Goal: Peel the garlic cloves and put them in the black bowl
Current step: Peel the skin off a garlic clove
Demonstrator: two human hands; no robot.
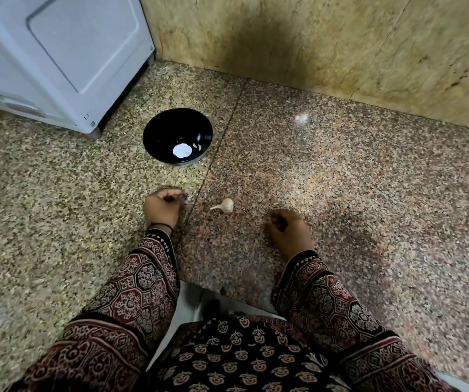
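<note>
The pale, papery garlic bulb point(225, 205), thin stem intact, lies between the left hand point(162, 206) and right hand point(288, 227). Both hands' fingers curl inward; whether they grip anything is unclear.

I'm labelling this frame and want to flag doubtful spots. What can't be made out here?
Head view only:
Left hand: curled fingers hide whether it holds anything.
Right hand: blurred and curled; contents unclear.
Pale bits in the bowl: too small to count; the white patch may be glare.
White appliance: cut off by the top-left edge.
</note>
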